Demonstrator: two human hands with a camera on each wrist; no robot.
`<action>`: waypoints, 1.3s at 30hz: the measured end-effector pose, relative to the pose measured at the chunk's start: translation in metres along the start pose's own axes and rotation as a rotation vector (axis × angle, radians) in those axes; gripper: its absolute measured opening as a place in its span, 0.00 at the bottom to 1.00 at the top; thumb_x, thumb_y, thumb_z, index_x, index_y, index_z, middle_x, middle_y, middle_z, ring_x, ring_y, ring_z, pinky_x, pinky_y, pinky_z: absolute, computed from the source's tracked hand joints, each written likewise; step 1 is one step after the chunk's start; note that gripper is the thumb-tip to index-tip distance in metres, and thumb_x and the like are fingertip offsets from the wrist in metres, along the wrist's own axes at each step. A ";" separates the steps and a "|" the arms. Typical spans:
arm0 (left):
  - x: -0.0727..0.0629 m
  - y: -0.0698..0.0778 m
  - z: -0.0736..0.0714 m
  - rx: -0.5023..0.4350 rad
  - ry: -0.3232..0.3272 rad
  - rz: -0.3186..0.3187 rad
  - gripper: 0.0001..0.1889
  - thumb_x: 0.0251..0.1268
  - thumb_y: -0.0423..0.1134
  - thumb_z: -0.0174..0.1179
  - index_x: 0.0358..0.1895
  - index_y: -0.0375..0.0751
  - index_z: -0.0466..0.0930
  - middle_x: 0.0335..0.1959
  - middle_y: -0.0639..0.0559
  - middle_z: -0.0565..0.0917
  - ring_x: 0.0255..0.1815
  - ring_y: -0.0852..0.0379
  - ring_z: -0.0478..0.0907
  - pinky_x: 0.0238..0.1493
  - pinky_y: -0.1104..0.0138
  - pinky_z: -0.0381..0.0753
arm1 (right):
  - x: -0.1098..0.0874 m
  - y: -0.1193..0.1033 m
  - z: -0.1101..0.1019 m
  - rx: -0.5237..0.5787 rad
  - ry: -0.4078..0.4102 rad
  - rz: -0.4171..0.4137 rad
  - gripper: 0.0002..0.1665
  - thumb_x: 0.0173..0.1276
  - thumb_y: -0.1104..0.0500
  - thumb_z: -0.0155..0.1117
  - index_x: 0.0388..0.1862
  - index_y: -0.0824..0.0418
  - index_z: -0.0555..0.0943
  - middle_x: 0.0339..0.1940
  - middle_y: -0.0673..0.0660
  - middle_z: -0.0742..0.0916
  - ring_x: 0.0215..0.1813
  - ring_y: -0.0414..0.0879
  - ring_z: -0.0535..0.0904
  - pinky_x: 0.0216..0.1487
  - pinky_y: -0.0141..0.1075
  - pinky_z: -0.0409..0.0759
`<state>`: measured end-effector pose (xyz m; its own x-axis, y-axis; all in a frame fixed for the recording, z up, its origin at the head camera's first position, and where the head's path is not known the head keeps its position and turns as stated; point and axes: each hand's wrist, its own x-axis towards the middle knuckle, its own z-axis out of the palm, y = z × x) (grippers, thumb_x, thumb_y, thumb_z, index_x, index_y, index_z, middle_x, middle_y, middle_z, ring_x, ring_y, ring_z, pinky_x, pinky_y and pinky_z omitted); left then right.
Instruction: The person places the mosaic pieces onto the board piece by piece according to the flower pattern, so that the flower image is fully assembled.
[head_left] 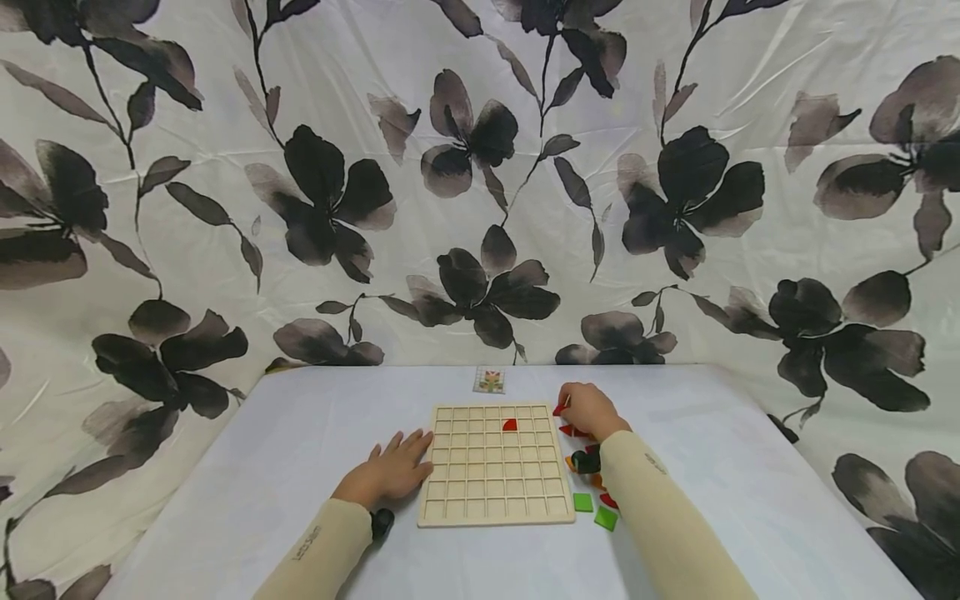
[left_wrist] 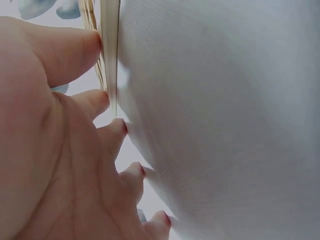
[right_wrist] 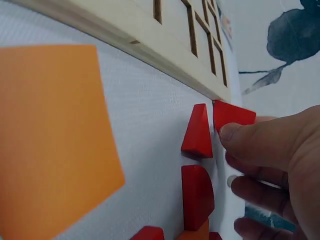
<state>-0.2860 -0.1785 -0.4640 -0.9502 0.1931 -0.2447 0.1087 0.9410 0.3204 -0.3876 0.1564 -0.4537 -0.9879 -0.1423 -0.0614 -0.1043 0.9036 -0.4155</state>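
Note:
A pale wooden grid board [head_left: 497, 524] lies on the white table, with one red rounded piece [head_left: 510, 425] in a cell of its second row from the top. My left hand [head_left: 386, 472] rests at the board's left side with fingers spread. In the left wrist view its thumb [left_wrist: 75, 52] touches the board's edge. Beside the board's upper right corner, my right hand [head_left: 588, 411] pinches a red block [right_wrist: 233, 115] between thumb and fingers. Close by lie a red wedge-shaped block [right_wrist: 198, 132] and a red curved-sided block [right_wrist: 196, 195].
Two green square blocks [head_left: 582, 502] lie off the board's lower right corner. Orange and red blocks are partly hidden by the right wrist; an orange block [right_wrist: 55, 135] looms near that wrist camera. A small patterned card [head_left: 490, 380] lies behind the board, before a floral cloth backdrop.

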 end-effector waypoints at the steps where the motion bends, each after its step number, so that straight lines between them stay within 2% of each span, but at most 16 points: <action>1: 0.001 0.000 0.000 0.004 0.002 0.002 0.31 0.74 0.49 0.46 0.76 0.43 0.55 0.78 0.42 0.55 0.78 0.33 0.45 0.72 0.34 0.42 | 0.001 0.000 0.000 0.012 0.003 0.000 0.05 0.64 0.61 0.64 0.39 0.56 0.81 0.32 0.52 0.83 0.30 0.46 0.76 0.33 0.35 0.76; 6: 0.002 -0.002 0.001 0.006 0.000 -0.006 0.31 0.74 0.50 0.46 0.76 0.43 0.55 0.78 0.42 0.55 0.78 0.34 0.45 0.72 0.34 0.42 | 0.002 -0.004 0.000 0.100 0.038 -0.044 0.06 0.65 0.59 0.63 0.40 0.56 0.84 0.34 0.52 0.84 0.33 0.45 0.76 0.37 0.36 0.77; 11: 0.001 -0.006 0.001 0.020 -0.004 0.008 0.31 0.75 0.50 0.45 0.77 0.49 0.53 0.78 0.43 0.54 0.78 0.33 0.45 0.72 0.34 0.42 | 0.001 -0.018 0.000 0.140 0.064 -0.164 0.05 0.68 0.58 0.63 0.40 0.54 0.84 0.38 0.52 0.86 0.38 0.44 0.78 0.45 0.40 0.79; 15: 0.000 -0.007 -0.001 0.031 0.001 0.034 0.29 0.76 0.50 0.44 0.76 0.52 0.55 0.78 0.43 0.54 0.78 0.33 0.45 0.71 0.33 0.43 | 0.000 -0.032 0.004 0.160 0.056 -0.236 0.08 0.70 0.60 0.60 0.45 0.56 0.84 0.42 0.54 0.87 0.42 0.45 0.80 0.49 0.43 0.80; 20: -0.001 -0.005 -0.001 0.033 -0.003 0.040 0.28 0.76 0.50 0.43 0.76 0.51 0.56 0.78 0.44 0.54 0.78 0.33 0.45 0.71 0.33 0.44 | 0.001 -0.051 0.013 0.193 0.035 -0.265 0.12 0.69 0.64 0.59 0.49 0.58 0.83 0.41 0.54 0.86 0.41 0.45 0.79 0.48 0.42 0.79; 25: -0.002 -0.002 -0.001 0.038 -0.009 0.030 0.28 0.76 0.51 0.43 0.76 0.51 0.55 0.78 0.44 0.54 0.78 0.33 0.45 0.72 0.33 0.44 | 0.002 -0.066 0.021 0.264 0.044 -0.293 0.09 0.64 0.64 0.66 0.44 0.60 0.82 0.35 0.53 0.86 0.38 0.44 0.80 0.44 0.39 0.79; 28: -0.001 -0.001 0.000 0.039 -0.010 0.022 0.28 0.76 0.51 0.43 0.76 0.50 0.56 0.78 0.44 0.54 0.78 0.34 0.45 0.71 0.33 0.44 | 0.002 -0.074 0.024 0.301 0.037 -0.301 0.08 0.64 0.64 0.66 0.42 0.60 0.83 0.38 0.53 0.87 0.41 0.45 0.81 0.45 0.39 0.80; 34: 0.001 -0.002 0.002 0.031 -0.001 0.016 0.29 0.76 0.50 0.44 0.76 0.48 0.56 0.78 0.44 0.54 0.78 0.33 0.45 0.71 0.32 0.43 | -0.002 -0.088 0.033 0.328 0.008 -0.304 0.13 0.69 0.63 0.60 0.49 0.60 0.85 0.47 0.56 0.87 0.48 0.49 0.82 0.49 0.42 0.81; 39: 0.002 -0.002 0.003 0.025 -0.005 0.011 0.29 0.76 0.51 0.44 0.76 0.49 0.56 0.79 0.45 0.54 0.79 0.34 0.44 0.71 0.33 0.42 | -0.004 -0.096 0.042 0.360 0.012 -0.307 0.11 0.68 0.63 0.61 0.47 0.61 0.85 0.45 0.57 0.87 0.43 0.49 0.83 0.45 0.40 0.81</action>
<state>-0.2870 -0.1789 -0.4678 -0.9476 0.2042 -0.2456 0.1259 0.9455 0.3002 -0.3687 0.0532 -0.4516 -0.9192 -0.3741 0.1233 -0.3475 0.6227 -0.7011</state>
